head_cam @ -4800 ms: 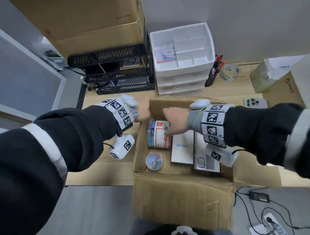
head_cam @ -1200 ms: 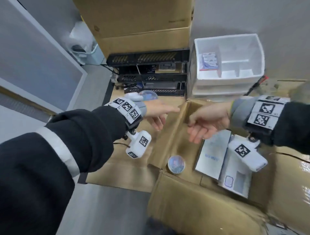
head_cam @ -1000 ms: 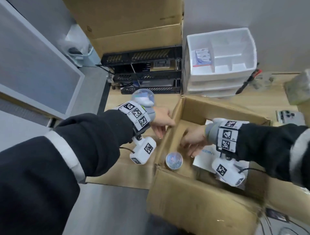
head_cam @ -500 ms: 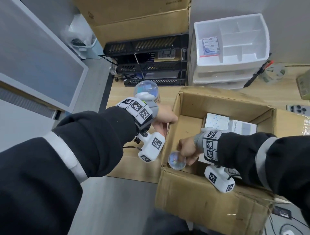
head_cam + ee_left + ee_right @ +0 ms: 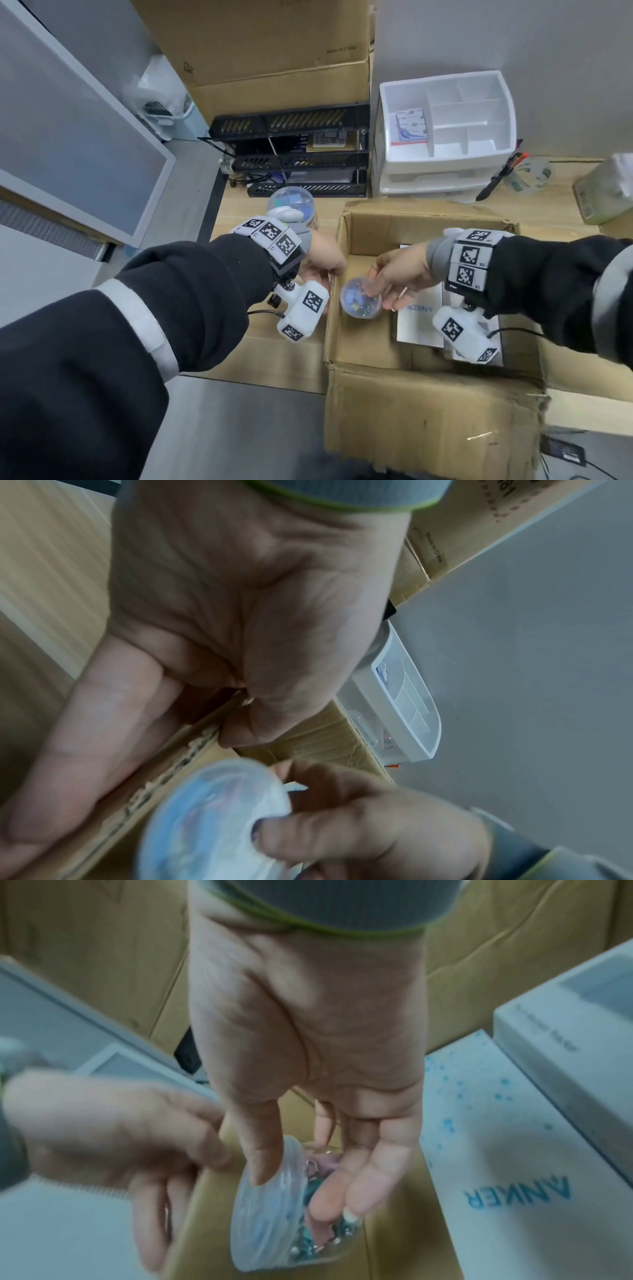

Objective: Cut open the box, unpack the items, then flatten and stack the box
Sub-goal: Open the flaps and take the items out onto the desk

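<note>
The open cardboard box (image 5: 428, 428) stands on the wooden desk's front edge. My left hand (image 5: 325, 270) grips the top of its left wall (image 5: 308, 739), thumb inside and fingers outside. My right hand (image 5: 383, 287) holds a small clear round container (image 5: 360, 303) of coloured clips above the box's left side. Thumb and fingers pinch the container (image 5: 274, 1177) by its rim in the right wrist view. It also shows blurred in the left wrist view, container (image 5: 212, 823). White Anker boxes (image 5: 419, 322) lie flat on the box's floor, partly under my right wrist.
A larger clear jar (image 5: 291, 205) stands on the desk behind my left wrist. At the back stand a black tray rack (image 5: 291, 154), a white drawer organiser (image 5: 445, 137) and big cartons (image 5: 274, 51). Pens (image 5: 500, 178), a tape roll (image 5: 534, 171) and a green-white pack (image 5: 606, 192) lie at the right.
My right hand reached into the box's front-left corner, took the small container and lifted it. My left hand stayed on the left wall. Earlier the larger jar left the box for the desk.
</note>
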